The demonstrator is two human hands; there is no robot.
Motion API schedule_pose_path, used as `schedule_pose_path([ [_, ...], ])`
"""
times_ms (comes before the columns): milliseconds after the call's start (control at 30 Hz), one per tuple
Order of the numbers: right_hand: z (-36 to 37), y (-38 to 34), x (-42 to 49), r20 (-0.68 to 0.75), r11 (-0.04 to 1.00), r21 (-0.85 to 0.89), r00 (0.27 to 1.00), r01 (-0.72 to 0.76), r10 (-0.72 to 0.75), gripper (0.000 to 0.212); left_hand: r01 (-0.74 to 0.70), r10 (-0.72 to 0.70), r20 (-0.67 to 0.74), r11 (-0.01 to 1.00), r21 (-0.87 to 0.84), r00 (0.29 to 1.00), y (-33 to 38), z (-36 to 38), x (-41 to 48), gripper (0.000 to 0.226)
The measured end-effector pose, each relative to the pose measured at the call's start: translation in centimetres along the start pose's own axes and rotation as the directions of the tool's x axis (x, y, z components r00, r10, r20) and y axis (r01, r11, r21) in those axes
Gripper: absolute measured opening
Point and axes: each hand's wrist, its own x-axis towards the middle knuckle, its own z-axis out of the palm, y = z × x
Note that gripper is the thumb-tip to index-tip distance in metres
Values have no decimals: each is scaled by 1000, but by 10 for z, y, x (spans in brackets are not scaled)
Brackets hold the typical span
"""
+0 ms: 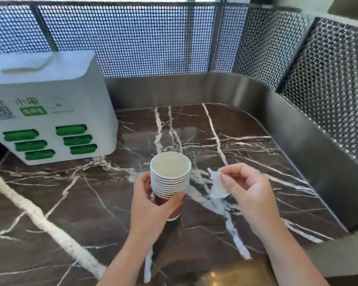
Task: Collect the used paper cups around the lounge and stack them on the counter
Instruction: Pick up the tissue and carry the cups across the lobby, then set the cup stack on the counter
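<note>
Paper cups (170, 178) above dark veined marble counter (70, 203), mesh-walled corner.

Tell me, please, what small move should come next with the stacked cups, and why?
Probably lower the stack of paper cups onto the marble counter and let go: the left hand holds it upright above clear counter, while the right hand pinches a white paper scrap.

Counter (246, 141): dark brown marble, white veining, glossy. Brushed-metal upstand (194, 88) runs along back and right edges, curving at the corner. White power-bank rental station (50, 112) with green slots stands directly on it, back left, against the upstand.
</note>
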Motion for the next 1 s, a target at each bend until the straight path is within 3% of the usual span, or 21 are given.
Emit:
schedule_pose_path([
  [367,-22,36,106,22,1000,-8,999,24,-24,15,-85,89,-53,994,66,995,-18,63,95,67],
  [700,-13,58,188,32,998,55,999,39,-41,17,-78,83,-212,996,33,974,-34,84,165,68],
  [1000,3,77,249,10,1000,3,999,30,-30,18,-125,140,-313,990,68,939,-40,98,235,70],
])
